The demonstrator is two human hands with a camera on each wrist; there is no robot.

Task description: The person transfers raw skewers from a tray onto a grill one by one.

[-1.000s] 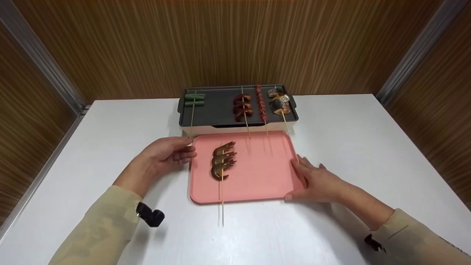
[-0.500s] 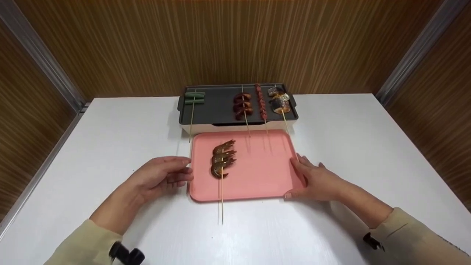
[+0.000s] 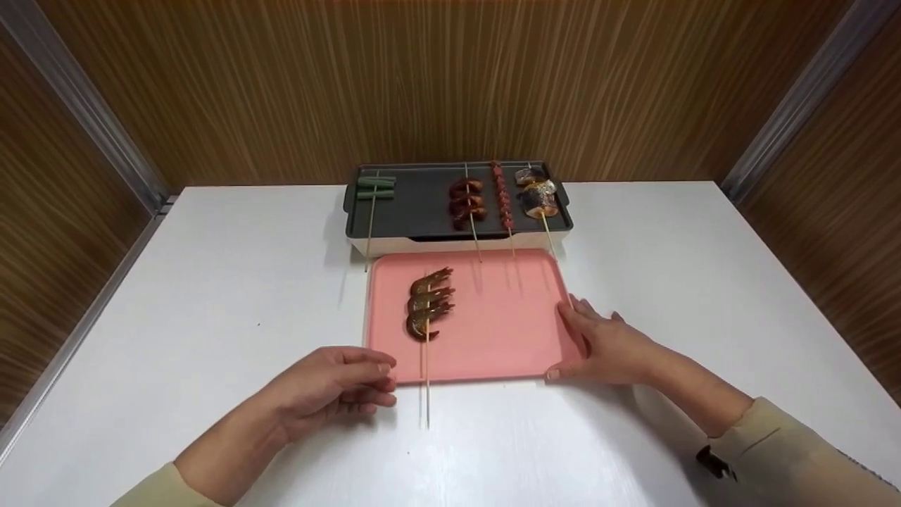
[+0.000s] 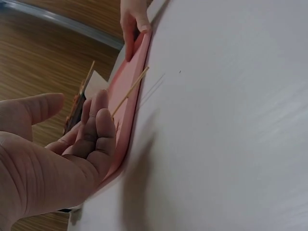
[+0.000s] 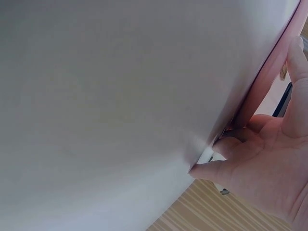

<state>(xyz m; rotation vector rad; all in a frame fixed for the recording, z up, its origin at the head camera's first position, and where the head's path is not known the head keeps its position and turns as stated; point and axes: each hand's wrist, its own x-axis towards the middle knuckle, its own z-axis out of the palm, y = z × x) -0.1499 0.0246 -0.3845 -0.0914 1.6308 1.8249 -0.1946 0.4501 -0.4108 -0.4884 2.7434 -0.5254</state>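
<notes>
A pink tray (image 3: 507,324) lies on the white table. On its left part rests a skewer of shrimp (image 3: 427,313), the stick sticking out past the front edge. My left hand (image 3: 341,384) is by the tray's front left corner, thumb apart from loosely bent fingers and nothing between them; whether the fingertips touch the rim I cannot tell. At the front right corner my right hand (image 3: 609,345) holds the tray, thumb against the front side and index finger over the right rim. In the right wrist view the other fingertips (image 5: 199,169) rest at the table.
Behind the tray stands a dark grill plate (image 3: 419,211) on a pale base. It bears a green vegetable skewer (image 3: 375,188), a dark red-brown skewer (image 3: 468,203), a thin red skewer (image 3: 502,197) and a fish skewer (image 3: 539,197). Wood-grain panels (image 3: 450,84) enclose the table.
My left hand has moved from the tray's rear left corner along its left side to the front left corner. The right hand and the tray have stayed put.
</notes>
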